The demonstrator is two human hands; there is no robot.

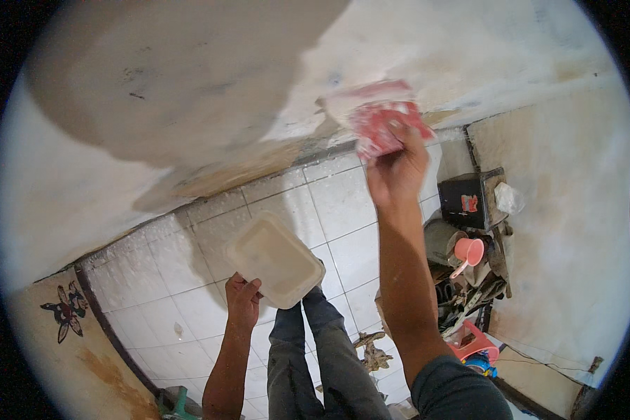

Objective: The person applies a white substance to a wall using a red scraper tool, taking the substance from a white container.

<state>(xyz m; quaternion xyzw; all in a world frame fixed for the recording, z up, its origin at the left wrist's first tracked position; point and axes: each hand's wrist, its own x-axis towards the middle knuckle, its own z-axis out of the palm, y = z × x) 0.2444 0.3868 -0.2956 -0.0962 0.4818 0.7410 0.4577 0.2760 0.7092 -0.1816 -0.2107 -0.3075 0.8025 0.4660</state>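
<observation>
My right hand (pixel 399 169) is raised at the wall (pixel 259 84) and grips a flat red spreader (pixel 381 120) smeared with white paste. The spreader is blurred by motion, and whether its edge touches the wall I cannot tell. Lower down, my left hand (pixel 243 295) pinches the near left edge of a shallow cream-coloured tray (pixel 276 255) with rounded corners. The tray is held above the tiled floor, over my feet. A thin pale film seems to cover its inside.
White flecks dot the tiled floor (pixel 189 280) along the wall's foot. On the right stand a black box (pixel 465 201), a clear plastic bag (pixel 509 199), a pink dipper (pixel 467 253) and a red plastic stool (pixel 474 343) among clutter. A gnarled brown object (pixel 376 353) lies near my legs.
</observation>
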